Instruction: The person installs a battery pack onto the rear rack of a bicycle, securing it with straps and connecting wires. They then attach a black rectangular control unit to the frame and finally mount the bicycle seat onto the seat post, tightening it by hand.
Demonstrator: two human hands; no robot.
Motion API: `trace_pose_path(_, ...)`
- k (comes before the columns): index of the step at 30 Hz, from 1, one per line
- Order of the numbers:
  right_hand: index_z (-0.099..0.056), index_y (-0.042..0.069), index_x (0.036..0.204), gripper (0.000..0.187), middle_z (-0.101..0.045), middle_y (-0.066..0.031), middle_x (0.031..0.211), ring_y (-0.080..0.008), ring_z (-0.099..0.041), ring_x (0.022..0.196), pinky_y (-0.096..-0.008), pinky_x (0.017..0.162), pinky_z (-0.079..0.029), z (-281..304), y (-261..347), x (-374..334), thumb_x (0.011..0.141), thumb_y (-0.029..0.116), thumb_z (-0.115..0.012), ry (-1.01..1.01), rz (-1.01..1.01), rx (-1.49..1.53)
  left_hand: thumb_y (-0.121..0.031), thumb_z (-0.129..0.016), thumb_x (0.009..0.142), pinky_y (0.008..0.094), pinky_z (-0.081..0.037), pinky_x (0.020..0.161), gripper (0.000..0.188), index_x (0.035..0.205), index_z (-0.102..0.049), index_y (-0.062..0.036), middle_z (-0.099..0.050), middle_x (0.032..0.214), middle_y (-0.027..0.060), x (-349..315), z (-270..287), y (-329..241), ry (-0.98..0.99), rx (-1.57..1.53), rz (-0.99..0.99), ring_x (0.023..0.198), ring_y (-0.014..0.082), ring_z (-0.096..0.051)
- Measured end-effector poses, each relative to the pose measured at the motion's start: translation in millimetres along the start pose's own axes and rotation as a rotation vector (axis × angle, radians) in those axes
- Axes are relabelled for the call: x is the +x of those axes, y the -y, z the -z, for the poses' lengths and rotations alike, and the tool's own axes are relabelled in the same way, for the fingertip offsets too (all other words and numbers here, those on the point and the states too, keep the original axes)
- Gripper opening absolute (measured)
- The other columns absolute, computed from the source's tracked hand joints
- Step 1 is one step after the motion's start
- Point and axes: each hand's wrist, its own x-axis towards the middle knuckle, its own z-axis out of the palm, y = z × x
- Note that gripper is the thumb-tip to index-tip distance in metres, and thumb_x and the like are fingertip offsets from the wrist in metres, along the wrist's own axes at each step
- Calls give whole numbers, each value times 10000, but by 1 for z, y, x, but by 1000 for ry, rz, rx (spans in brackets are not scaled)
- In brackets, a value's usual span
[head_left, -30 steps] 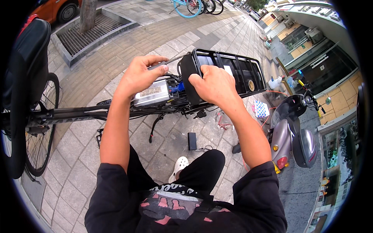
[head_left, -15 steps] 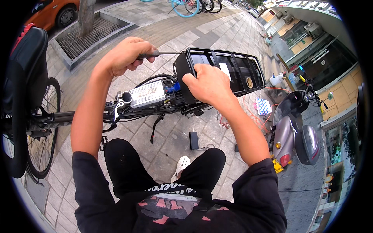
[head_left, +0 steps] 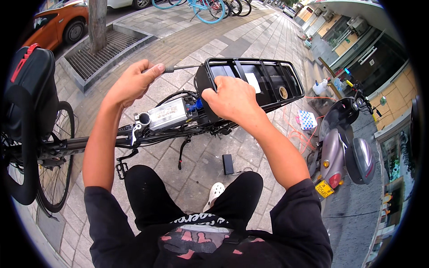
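Note:
My left hand (head_left: 134, 84) is closed around the dark handle of a screwdriver (head_left: 184, 67). The thumb lies toward the front of the handle. Its thin shaft reaches right to the front end of a black rear rack (head_left: 267, 80) on a bicycle; the tip's exact seat is too small to make out. My right hand (head_left: 237, 99) grips the rack's near front side, fingers curled over the frame and partly hidden. Left of the rack, a silver finned metal box (head_left: 169, 114) sits on the bike frame, with blue connectors (head_left: 195, 105) and black cables beside it.
A black seat or bag (head_left: 33, 89) stands above a wheel at the left. On the paving lie a small black box (head_left: 228, 164) and orange cord (head_left: 297, 134). A parked scooter (head_left: 333, 152) is at the right; a tree grate (head_left: 105, 53) lies beyond my left hand.
My left hand has shifted down and left, its grip changed so the thumb now points along the handle. My right hand stays on the rack. The whole view has shifted slightly.

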Motion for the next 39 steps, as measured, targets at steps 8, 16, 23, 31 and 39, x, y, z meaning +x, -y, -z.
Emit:
trace_pose_path(8,-703,-5,860,416,-745,-259,872,-466,-731,886,-546,835,-574,-4,-2,2,869,395,-591,-17,15,11,-257,-893,952,262,-330,517,434,1206,-593,-74,-564,924,-17,3,-11,30,-126,106,-388,643,53,-450)
trace_pose_path(16,-701,-7,852,422,-748,-261,883,-466,-733,903,-544,849,-573,-4,-2,1,871,402,-600,-38,14,7,-560,-689,1056,327,-325,470,568,1021,-777,0,-510,591,-22,0,-3,-18,89,103,179,512,81,-428)
trace_pose_path(23,-701,-10,845,419,-749,-266,887,-467,-734,918,-551,868,-567,-4,0,-2,865,398,-612,-36,7,27,-348,-771,1023,398,-554,664,303,998,-758,-46,-684,820,85,-3,-14,15,-276,774,-853,778,277,-723)
trace_pose_path(31,-704,-12,858,431,-754,-270,906,-466,-735,933,-551,868,-563,-1,1,-2,870,408,-608,-8,-2,1,-249,-801,1004,349,-505,598,224,1067,-732,-45,-628,786,8,-13,-27,-7,-212,421,-493,746,183,-690)
trace_pose_path(39,-674,-10,822,430,-741,-268,881,-465,-726,905,-554,855,-558,-2,3,4,873,411,-608,-20,-1,-18,-393,-677,1094,210,-187,375,375,1113,-694,-18,-461,675,-76,7,-7,-15,304,-431,397,453,6,-300)
